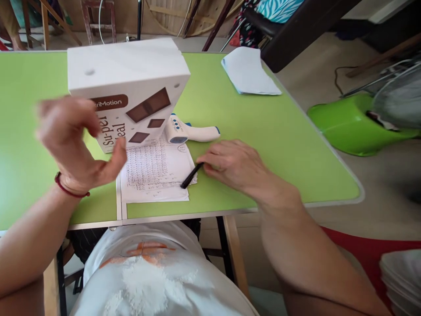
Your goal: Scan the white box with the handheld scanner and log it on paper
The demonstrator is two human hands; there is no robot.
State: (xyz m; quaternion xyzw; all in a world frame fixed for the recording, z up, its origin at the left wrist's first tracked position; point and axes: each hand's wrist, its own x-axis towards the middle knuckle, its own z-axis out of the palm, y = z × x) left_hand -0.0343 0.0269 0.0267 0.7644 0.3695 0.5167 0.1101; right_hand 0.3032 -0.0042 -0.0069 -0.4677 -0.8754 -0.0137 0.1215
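Note:
My right hand [235, 164] pinches one end of a black pen [191, 176]; its other end is at the right edge of a sheet of handwritten paper [148, 169]. My left hand [74, 136] is raised in front of a white box [128, 83], slightly blurred. Its fingers are bent, the thumb stands apart from them, and nothing shows between them. The box stands upright with brown squares and lettering on its front, partly covered by that hand. Beside the box lies a white and blue infrared thermometer [192, 131], touching the paper's top.
Folded white paper [251, 72] lies near the far right corner of the green table [283, 140]. A seam crosses the table left of the written sheet. On the floor to the right is a green plastic stool or tub [348, 125]. A red seat [371, 250] is at lower right.

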